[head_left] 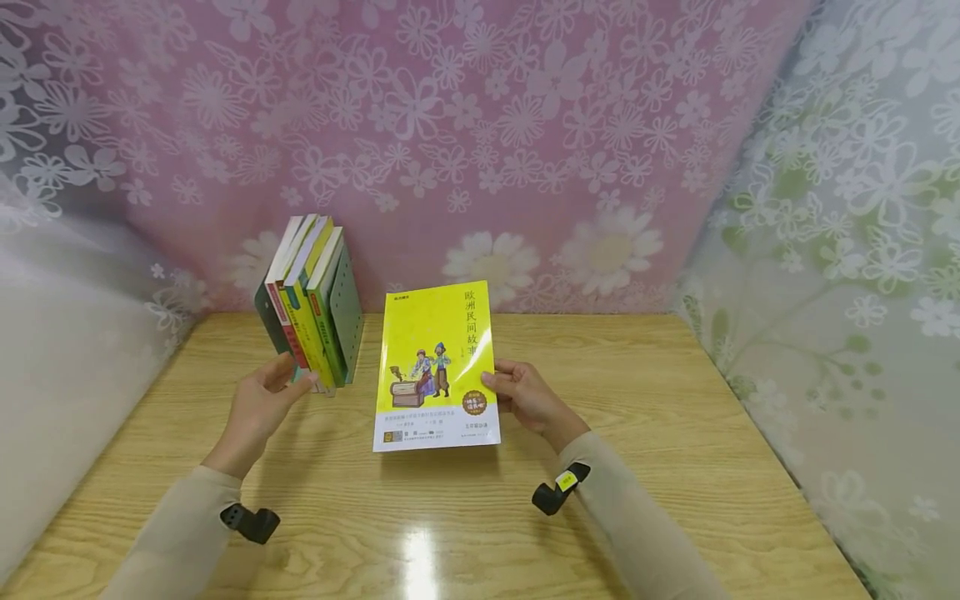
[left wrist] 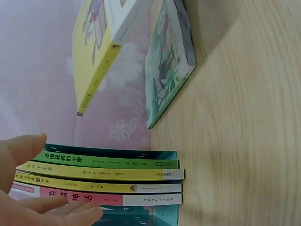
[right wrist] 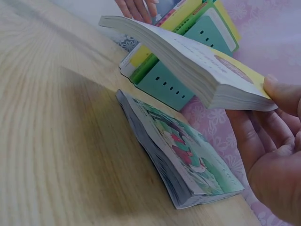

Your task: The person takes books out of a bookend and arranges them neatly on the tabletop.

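Note:
My right hand (head_left: 534,402) pinches a yellow-covered book (head_left: 431,333) by its right edge, thumb on the front cover and fingers beneath. The book is held above the table, cover facing up. Below it, hidden in the head view, a second book with a green illustrated cover (right wrist: 188,153) lies flat on the table. On the left, my left hand (head_left: 255,414) hovers by the spines of several upright books (head_left: 306,329), thumb and fingers apart with nothing between them. Those books stand side by side in a green bookend (head_left: 348,304) with small holes.
The wooden table (head_left: 645,417) reaches back to a pink floral cloth (head_left: 480,150). Pale floral curtains hang at the left and right (head_left: 847,292). Each wrist carries a small black camera (head_left: 251,523).

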Motion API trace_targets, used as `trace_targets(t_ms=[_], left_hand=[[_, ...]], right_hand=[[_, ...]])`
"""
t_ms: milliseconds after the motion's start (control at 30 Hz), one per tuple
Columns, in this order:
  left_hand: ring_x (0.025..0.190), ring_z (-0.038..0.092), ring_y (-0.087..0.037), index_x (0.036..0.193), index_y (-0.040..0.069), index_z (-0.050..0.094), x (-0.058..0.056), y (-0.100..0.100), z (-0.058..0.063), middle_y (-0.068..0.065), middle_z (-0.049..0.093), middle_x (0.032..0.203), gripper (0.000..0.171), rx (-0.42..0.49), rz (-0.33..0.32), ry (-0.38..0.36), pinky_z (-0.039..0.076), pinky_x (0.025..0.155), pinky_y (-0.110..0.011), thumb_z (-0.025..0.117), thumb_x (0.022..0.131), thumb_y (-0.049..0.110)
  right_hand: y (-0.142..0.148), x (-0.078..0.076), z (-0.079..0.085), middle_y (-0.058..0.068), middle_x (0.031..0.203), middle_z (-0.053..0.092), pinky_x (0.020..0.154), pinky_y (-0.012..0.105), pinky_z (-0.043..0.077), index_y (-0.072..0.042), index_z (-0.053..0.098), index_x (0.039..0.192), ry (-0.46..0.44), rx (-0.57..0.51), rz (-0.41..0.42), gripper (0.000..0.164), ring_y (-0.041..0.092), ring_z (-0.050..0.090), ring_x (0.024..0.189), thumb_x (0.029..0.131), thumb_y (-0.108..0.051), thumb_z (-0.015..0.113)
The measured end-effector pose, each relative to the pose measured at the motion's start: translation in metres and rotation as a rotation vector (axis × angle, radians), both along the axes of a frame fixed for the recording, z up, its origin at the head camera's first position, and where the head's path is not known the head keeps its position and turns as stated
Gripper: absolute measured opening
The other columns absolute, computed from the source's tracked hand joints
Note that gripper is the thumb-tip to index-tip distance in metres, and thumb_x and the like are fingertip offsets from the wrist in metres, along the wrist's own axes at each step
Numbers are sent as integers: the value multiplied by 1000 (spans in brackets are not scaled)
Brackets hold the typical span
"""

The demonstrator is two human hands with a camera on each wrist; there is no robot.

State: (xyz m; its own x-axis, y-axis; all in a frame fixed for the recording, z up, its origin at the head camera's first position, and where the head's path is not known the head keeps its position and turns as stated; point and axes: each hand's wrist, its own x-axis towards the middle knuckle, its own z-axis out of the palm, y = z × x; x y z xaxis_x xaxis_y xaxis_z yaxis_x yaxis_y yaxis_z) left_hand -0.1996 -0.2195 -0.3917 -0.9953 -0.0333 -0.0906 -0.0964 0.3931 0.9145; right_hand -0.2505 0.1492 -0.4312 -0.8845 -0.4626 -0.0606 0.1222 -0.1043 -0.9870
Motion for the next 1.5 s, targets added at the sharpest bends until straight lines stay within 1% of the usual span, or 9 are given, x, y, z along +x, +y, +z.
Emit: trace_targets(t_ms=[100, 233, 433, 633, 800, 933, 1067, 1267, 1500], left_hand=[[143, 19, -38, 153, 1, 10, -5, 0, 1, -20, 13, 158, 89, -6, 24, 14, 27, 113, -52, 59, 93, 45], [144, 17, -37, 153, 0, 9, -13, 0, 2, -20, 11, 158, 89, -15, 46, 31, 23, 115, -50, 59, 94, 43], [145, 14, -36, 153, 2, 6, -22, -2, 3, -17, 9, 158, 88, 5, 72, 68, 17, 117, -50, 61, 94, 38], [145, 10, -33, 153, 4, 6, -32, -7, 1, -13, 8, 159, 88, 28, 73, 111, 13, 118, -49, 62, 94, 37], [146, 9, -31, 154, 8, 6, -40, -11, -3, -10, 8, 159, 88, 67, 74, 135, 12, 118, -48, 64, 93, 33], [146, 9, -29, 154, 9, 7, -44, -15, -6, -9, 8, 160, 89, 93, 66, 160, 11, 118, -47, 66, 92, 32], [146, 8, -29, 155, 9, 7, -47, -16, -8, -9, 8, 160, 89, 96, 61, 171, 10, 118, -47, 65, 92, 33], [146, 11, -29, 155, 8, 7, -50, -18, -10, -10, 10, 160, 88, 85, 63, 175, 12, 118, -48, 64, 93, 34], [145, 14, -30, 155, 9, 8, -52, -18, -10, -11, 12, 159, 87, 92, 68, 180, 14, 118, -47, 63, 93, 35]], right_hand=[[-2, -6, 1, 4, 100, 73, 77, 35, 58, 6, 47, 136, -20, 8, -25, 41, 18, 71, 88, 100, -13, 52], [-3, -14, 1, 6, 101, 73, 77, 34, 58, 6, 46, 137, -36, 17, -45, 42, 18, 70, 87, 100, -13, 52], [-6, -26, -4, 5, 100, 72, 76, 33, 58, 6, 46, 137, -57, 23, -69, 41, 17, 70, 85, 100, -13, 51], [-12, -39, -9, 4, 99, 71, 77, 32, 58, 2, 51, 135, -93, 55, -124, 39, 17, 69, 87, 100, -14, 53], [-14, -48, -15, 9, 106, 68, 78, 31, 57, 0, 53, 133, -130, 82, -179, 37, 17, 68, 89, 99, -15, 54], [-14, -53, -18, 9, 105, 69, 78, 30, 57, -2, 55, 132, -152, 93, -205, 36, 17, 68, 86, 99, -17, 54], [-12, -56, -21, 8, 102, 70, 76, 31, 57, -3, 56, 131, -175, 110, -215, 35, 17, 68, 84, 99, -18, 54], [-8, -59, -27, 14, 112, 67, 79, 35, 57, -5, 56, 131, -227, 117, -189, 35, 22, 67, 92, 100, -19, 53], [-7, -63, -32, 14, 115, 67, 82, 33, 56, -6, 57, 130, -250, 153, -214, 34, 22, 67, 94, 99, -19, 54]])
